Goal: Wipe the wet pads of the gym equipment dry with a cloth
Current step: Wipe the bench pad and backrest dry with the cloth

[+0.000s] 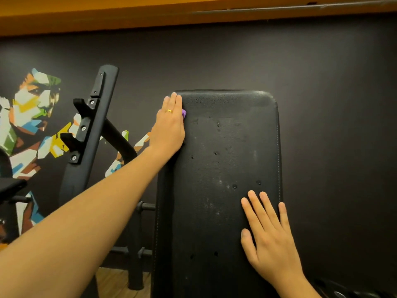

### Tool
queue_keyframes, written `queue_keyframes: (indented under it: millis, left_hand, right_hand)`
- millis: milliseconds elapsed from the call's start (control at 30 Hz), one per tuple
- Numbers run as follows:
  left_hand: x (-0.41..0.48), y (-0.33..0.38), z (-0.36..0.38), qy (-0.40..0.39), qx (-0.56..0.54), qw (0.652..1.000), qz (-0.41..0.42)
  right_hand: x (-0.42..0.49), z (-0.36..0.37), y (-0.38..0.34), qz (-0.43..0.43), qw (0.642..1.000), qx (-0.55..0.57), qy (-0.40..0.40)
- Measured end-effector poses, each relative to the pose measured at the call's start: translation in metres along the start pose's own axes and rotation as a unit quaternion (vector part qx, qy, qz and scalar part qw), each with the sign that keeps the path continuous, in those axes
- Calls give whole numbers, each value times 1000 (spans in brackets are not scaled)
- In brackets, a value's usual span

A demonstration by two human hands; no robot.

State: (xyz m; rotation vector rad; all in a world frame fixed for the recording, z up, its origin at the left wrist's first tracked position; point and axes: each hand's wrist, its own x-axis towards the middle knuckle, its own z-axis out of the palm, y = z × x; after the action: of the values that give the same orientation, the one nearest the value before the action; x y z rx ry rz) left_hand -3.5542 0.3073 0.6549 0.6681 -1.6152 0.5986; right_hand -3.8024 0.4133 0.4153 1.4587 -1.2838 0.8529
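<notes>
A tall black padded backrest stands upright in front of me, dotted with water drops and pale smears. My left hand lies flat with straight fingers against the pad's upper left edge, pressing a purple cloth; only a small corner of the cloth shows beside the fingers. My right hand rests flat on the pad's lower right part, fingers spread and straight, holding nothing.
A black metal rack upright with hooks slants to the left of the pad. Behind it is a dark wall with a colourful mural. Wooden floor shows at the bottom, and an orange band runs along the top.
</notes>
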Motion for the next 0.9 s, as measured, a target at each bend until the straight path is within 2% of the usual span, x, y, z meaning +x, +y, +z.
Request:
queue_keyframes:
  millis: [134,334,401,501,668,901]
  left_hand:
    - [-13,1,3,16,-24,1000,-9]
    - [-66,-14,10,-40,-10,999,-11]
    - [-69,-11,7,-35,-21,999,-17]
    - [-45,-7,3,-28,18,999,11]
    - [-6,7,0,11,14,1000,-25]
    - [-62,-4,14,15,-16,999,-31]
  right_hand:
    - [0,2,-1,1,1000,1,5]
    - [-1,2,0,-3,1000,-2,6]
    - [0,1,-1,-1,1000,0,7]
    - [1,0,-1,0,1000,3,6]
    - [1,1,-1,1,1000,7,12]
    - [1,-1,-3,7,1000,8,2]
